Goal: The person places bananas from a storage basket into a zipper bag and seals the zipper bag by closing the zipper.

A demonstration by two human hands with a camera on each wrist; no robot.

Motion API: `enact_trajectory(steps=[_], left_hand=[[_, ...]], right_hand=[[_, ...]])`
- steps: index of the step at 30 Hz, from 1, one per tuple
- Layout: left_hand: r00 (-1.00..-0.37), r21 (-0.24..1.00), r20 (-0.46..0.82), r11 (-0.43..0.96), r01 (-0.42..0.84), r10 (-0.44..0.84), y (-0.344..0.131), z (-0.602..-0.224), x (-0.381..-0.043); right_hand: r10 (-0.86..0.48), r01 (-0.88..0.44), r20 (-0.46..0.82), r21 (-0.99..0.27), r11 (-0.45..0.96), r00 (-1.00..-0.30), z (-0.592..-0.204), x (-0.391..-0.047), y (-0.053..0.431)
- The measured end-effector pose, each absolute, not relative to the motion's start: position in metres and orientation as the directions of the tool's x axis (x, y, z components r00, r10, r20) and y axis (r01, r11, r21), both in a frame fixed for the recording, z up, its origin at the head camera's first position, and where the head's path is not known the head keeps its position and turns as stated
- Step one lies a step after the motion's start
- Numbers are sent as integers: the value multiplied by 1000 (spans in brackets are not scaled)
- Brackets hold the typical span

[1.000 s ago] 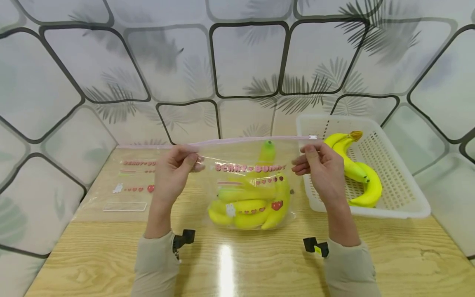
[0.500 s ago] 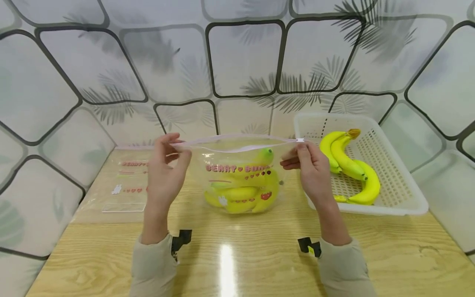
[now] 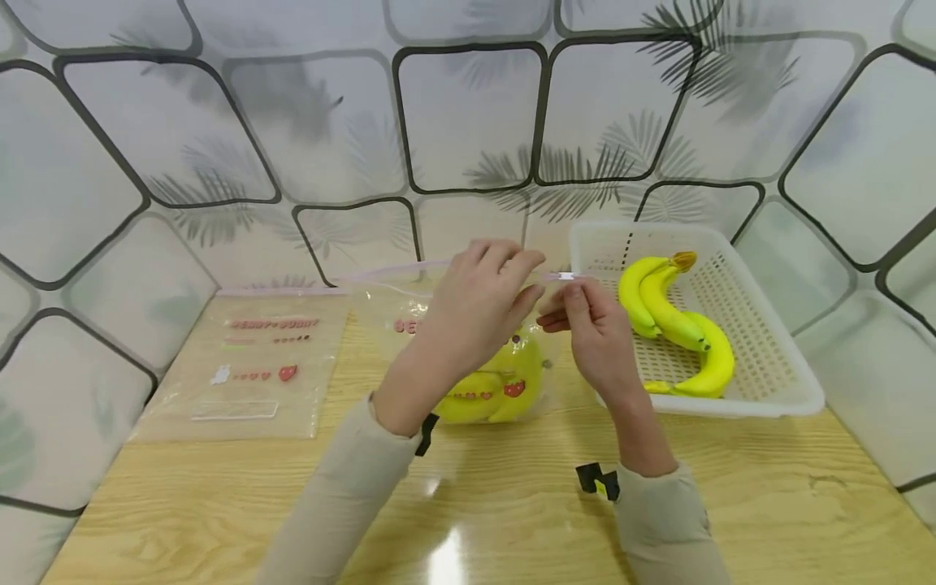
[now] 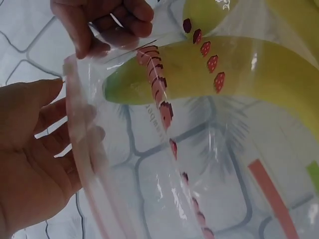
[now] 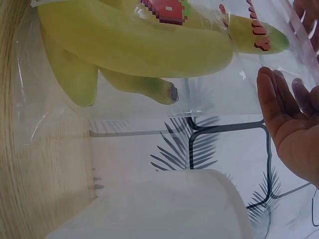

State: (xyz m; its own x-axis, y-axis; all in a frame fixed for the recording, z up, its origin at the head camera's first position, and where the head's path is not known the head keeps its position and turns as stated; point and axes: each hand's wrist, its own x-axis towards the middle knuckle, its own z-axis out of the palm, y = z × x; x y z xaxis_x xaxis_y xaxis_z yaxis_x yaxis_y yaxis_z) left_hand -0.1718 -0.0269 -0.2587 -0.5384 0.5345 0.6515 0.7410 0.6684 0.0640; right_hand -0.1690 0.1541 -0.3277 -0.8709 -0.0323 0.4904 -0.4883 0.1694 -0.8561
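Observation:
A clear slider zip bag (image 3: 383, 305) with pink print hangs over the table, several yellow bananas (image 5: 144, 45) inside it. My right hand (image 3: 601, 333) pinches its top right corner, just below the white slider (image 3: 566, 276). My left hand (image 3: 478, 305) reaches across the front of the bag in the head view, near the right hand, fingers loosely bent. In the left wrist view the left hand (image 4: 32, 159) has its fingers behind the pink zip edge (image 4: 82, 134). The bag's mouth gapes on its left side. The left forearm hides part of the bag.
Another clear printed bag (image 3: 241, 349) lies flat on the wooden table (image 3: 534, 520) at left. At right stands a white perforated basket (image 3: 775, 366) with bananas (image 3: 661, 301) in it. A patterned fabric wall (image 3: 468, 122) rises behind the table.
My left hand has let go of the bag's top left corner and crossed right towards the slider. The bag's mouth has come apart from flat. The right hand keeps its corner, slightly further left.

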Motion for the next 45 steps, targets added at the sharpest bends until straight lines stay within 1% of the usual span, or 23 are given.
enact_trajectory(steps=[2,5,8,12,15,18,20,23,26,30,33,38,45], left_hand=[[-579,65,587,680,730,566,-19,-256,-175],[-602,73,544,682,727,584,-15,-256,-178],[-592,64,548,676,734,591,-13,-257,-178],[-572,54,569,667,743,591,-12,-257,-177],[-578,77,570,662,746,584,-10,-256,-178],[-590,106,559,655,748,583,-9,-256,-178],[-584,91,552,653,752,596,-7,-254,-177],[-574,37,535,662,749,620,-5,-252,-176],[-588,10,506,677,736,632,-6,-251,-176],[-621,50,486,690,722,615,-15,-253,-177],[-628,66,504,699,713,593,-23,-256,-177],[-621,68,547,709,702,562,-36,-261,-178],[-630,100,590,728,678,506,-59,-267,-179]], right_hand=[[-54,-484,482,-857,175,-874,-328,-169,153],[-68,-470,466,-865,174,-882,-327,-168,152],[-41,-470,470,-869,153,-882,-326,-167,151],[8,-519,524,-845,127,-852,-324,-166,151],[24,-558,566,-818,140,-824,-322,-165,151],[19,-572,582,-804,160,-813,-320,-164,152],[13,-576,587,-798,175,-809,-320,-164,152],[13,-590,602,-786,183,-798,-320,-164,152],[35,-622,634,-766,164,-772,-321,-165,152],[78,-650,661,-748,133,-746,-322,-167,156],[105,-649,661,-750,125,-743,-321,-167,159],[113,-644,653,-757,111,-748,-321,-167,160],[131,-653,658,-753,86,-742,-321,-168,166]])
